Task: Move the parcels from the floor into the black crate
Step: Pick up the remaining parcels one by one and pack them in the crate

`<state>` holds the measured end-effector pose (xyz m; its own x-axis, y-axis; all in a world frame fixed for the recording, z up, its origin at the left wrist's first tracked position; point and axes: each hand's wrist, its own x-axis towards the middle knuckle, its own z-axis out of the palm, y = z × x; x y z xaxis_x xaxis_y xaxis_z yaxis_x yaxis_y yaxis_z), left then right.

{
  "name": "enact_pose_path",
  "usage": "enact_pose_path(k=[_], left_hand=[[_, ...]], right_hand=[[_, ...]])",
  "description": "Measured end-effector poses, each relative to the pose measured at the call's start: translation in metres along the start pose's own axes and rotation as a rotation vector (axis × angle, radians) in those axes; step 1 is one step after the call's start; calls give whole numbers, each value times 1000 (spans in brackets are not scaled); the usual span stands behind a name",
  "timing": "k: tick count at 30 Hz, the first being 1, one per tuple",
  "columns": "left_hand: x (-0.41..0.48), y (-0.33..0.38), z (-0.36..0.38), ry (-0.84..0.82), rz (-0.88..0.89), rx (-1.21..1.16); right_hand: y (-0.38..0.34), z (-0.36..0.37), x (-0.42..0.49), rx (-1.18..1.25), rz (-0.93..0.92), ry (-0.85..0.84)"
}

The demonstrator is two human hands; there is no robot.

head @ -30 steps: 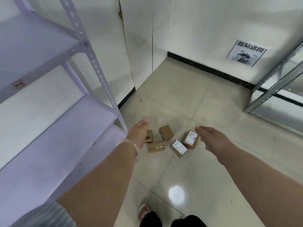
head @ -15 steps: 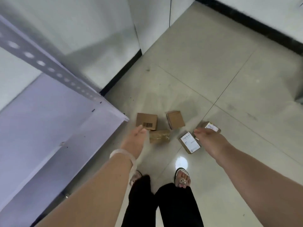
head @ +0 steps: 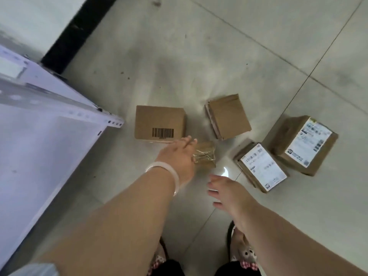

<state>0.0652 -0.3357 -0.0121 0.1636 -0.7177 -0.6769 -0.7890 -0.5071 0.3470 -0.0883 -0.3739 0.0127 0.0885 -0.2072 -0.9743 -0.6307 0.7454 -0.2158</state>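
Nearest to the camera are the person's feet in patterned slippers point(head: 244, 253), standing on the tiled floor point(head: 179, 56). Just above them the right hand point(head: 226, 189) hovers over the floor with its fingers spread and holding nothing; it is near the closer labelled parcel point(head: 261, 166) but apart from it. The left hand point(head: 179, 156), with a pale bracelet point(head: 169, 172) on the wrist, reaches over the small taped parcel point(head: 206, 156). Its fingers are stretched out straight toward the edge of the barcode parcel point(head: 160, 123). The thumb is hidden and the picture is a little blurred, so I cannot say if the hand already touches either parcel.

Further out lie the second labelled parcel point(head: 302, 144), which touches the first one, and the plain parcel point(head: 229, 116). All five parcels are on the floor. The black crate is not in view, so I judge the first pick is not yet done.

What could go wrong: the small parcel is wrapped in shiny tape and may slip from a quick one-hand grip. The left hand is between two parcels and could push one away while it takes the other. The metal corner of the shelf point(head: 113, 122) is near the left arm and could catch it when the person rises.
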Motion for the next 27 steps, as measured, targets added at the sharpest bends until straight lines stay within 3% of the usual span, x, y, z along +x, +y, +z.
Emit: enact_pose_path(k=[4, 7, 10, 16, 18, 21, 24, 27], left_hand=[[24, 1, 33, -117, -5, 155], [18, -1, 47, -195, -141, 67], [13, -6, 49, -194, -161, -28], [29, -23, 49, -187, -240, 50], [27, -20, 56, -256, -375, -124], [11, -21, 69, -264, -566, -579], [-12, -26, 63, -151, -595, -931], [-45, -19, 37, -35, -581, -1198]], right_hand=[[10, 16, 42, 144, 53, 15], [16, 21, 54, 203, 73, 4], [20, 25, 60, 190, 83, 11], [18, 37, 71, 261, 102, 22], [19, 38, 73, 308, 86, 28], [21, 38, 64, 298, 41, 46], [20, 30, 40, 244, 8, 133], [5, 20, -4, 373, -61, 155]])
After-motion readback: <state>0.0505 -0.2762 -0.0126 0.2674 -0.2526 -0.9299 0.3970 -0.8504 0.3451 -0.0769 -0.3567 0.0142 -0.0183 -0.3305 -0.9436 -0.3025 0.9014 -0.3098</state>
